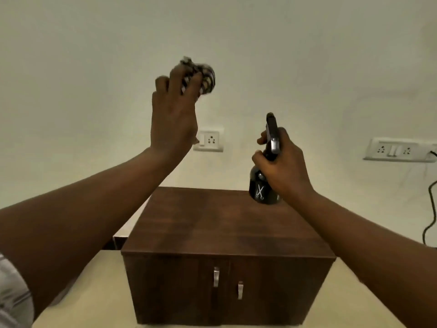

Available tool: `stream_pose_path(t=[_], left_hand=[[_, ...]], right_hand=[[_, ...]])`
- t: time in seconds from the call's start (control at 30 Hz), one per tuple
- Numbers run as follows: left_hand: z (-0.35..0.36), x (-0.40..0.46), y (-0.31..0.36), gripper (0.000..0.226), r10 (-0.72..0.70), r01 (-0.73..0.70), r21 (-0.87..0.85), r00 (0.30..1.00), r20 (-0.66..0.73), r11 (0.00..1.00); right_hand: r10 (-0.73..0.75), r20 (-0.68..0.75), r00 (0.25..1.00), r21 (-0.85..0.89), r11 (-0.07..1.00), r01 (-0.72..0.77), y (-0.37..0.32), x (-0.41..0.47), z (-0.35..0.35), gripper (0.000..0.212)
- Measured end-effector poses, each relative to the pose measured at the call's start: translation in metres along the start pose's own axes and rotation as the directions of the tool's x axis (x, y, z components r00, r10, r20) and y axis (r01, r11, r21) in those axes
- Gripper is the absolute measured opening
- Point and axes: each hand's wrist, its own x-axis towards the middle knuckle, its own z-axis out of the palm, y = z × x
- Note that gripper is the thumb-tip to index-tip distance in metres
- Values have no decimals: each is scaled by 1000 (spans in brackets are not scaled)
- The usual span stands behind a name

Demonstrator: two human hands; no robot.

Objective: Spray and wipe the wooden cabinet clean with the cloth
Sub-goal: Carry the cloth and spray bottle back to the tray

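- Dim, warm, even light; the wall above both hands shows a yellow-green cast.
- Motion blur softens the left hand (173, 107) and its checked cloth (203, 78).
- Wide-angle distortion bends both forearms toward the lower corners.

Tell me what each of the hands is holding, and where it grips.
The left hand grips a bunched cloth in its fingertips. The right hand holds a spray bottle by its neck, below the trigger head.
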Motion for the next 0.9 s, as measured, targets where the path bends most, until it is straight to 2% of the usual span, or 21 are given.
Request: stream_pose_path(t=[0.17,0.27,0.37,0.5,0.63,0.73,0.9], left_hand=[[-30,93,-4,62,-183,181,-21,977,-111,983],[-54,144,-2,60,-144,144,-1,988,-61,990],[-83,203,-4,58,-174,178,40,982,-79,983],[-114,269,8,51,-204,205,36,978,-28,978],[-158,309,19,71,-226,222,58,972,69,973],[-191,336,40,59,-211,198,133,973,90,971],[-217,364,67,59,-207,193,135,973,102,972]], right_hand=[[22,-36,999,-18,1000,-22,-61,83,-12,30],[39,-15,999,-23,999,-39,-106,124,-34,29],[29,35,999,-23,999,-28,-149,164,-56,28],[69,-13,998,36,997,-68,-198,212,-92,29],[96,-21,995,51,994,-95,-241,238,-128,27],[79,0,997,36,996,-79,-275,258,-158,23],[53,9,999,11,999,-53,-314,281,-189,21]])
